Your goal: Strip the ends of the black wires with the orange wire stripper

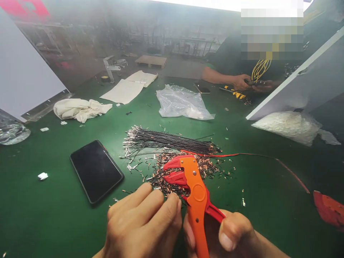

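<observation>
Left hand (pixel 143 224) is pinched shut at the fingertips just beside the stripper's jaw; probably a thin wire, too small to confirm. Right hand (pixel 228 234) is wrapped around the handles of the orange wire stripper (pixel 192 186), jaws open above the copper offcuts (pixel 185 172) on the green table (pixel 53 215). Judgement: seat the wire square in the jaw, hold it taut, then squeeze once. Black wire bundle (pixel 169 140) lies just behind; phone (pixel 96 171) off to the left.

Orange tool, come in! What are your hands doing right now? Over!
Right hand grips orange wire stripper. Left hand pinches by its jaws, over cut wire bits. Black wire bundle beyond. Phone lies left, apart.
</observation>
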The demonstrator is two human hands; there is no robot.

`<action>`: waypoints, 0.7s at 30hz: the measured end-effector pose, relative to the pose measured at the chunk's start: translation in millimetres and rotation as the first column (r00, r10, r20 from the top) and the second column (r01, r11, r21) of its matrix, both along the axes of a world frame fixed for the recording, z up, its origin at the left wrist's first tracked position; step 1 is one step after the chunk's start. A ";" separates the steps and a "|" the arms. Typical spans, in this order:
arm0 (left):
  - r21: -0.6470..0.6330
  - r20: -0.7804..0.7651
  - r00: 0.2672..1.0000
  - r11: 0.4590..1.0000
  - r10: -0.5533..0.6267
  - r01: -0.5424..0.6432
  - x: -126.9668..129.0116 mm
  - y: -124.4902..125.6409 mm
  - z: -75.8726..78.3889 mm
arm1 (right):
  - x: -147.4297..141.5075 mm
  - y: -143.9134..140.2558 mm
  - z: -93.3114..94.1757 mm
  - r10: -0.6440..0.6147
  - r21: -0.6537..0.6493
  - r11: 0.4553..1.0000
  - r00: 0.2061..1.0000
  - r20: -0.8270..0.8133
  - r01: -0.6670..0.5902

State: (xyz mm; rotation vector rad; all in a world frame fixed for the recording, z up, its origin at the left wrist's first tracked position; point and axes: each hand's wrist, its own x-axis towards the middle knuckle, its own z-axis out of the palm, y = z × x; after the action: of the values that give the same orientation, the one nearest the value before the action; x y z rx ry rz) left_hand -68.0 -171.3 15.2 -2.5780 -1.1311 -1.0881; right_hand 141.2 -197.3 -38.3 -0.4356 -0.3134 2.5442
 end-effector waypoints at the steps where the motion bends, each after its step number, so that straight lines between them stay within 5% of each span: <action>1: -0.005 -0.011 1.000 1.000 -0.006 0.006 -0.6 -0.4 -0.5 | -0.2 0.0 0.6 -0.003 -0.001 1.000 1.000 -0.011 0.003; 12: 0.091 -0.116 0.993 0.996 0.025 -0.014 -3.0 -1.0 -3.3 | -1.6 -3.5 -6.2 -0.028 -0.021 0.999 0.999 -0.022 0.028; 17: 0.212 -0.096 0.982 0.967 0.164 -0.141 -7.5 -1.8 5.7 | -2.9 0.7 -0.9 -0.026 0.033 0.999 1.000 -0.011 0.026; 21: 0.225 -0.192 0.974 0.971 0.122 -0.078 -11.8 -5.9 11.0 | -3.0 7.7 4.6 0.016 0.087 0.996 1.000 0.025 -0.018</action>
State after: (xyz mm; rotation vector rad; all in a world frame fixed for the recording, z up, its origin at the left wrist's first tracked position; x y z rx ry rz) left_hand -79.8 -177.2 26.1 -2.3721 -1.0209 -0.8491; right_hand 138.1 -189.6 -33.7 -0.4330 -0.4372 2.5324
